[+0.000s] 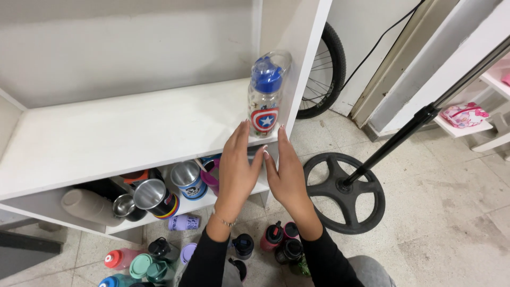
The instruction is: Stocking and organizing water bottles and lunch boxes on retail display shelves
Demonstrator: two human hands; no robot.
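Clear bottle (265, 101) with blue cap stood upright at shelf (106, 133) front edge, frame centre. Left hand (237, 167) and right hand (287, 172) just below, fingers extended, flat, holding nothing; likely just clear of bottle.

A round label (264, 120) of red, white and blue rings with a white star sits on the clear bottle (265, 95) at the shelf's (106, 133) front right corner. Its blue cap faces up.
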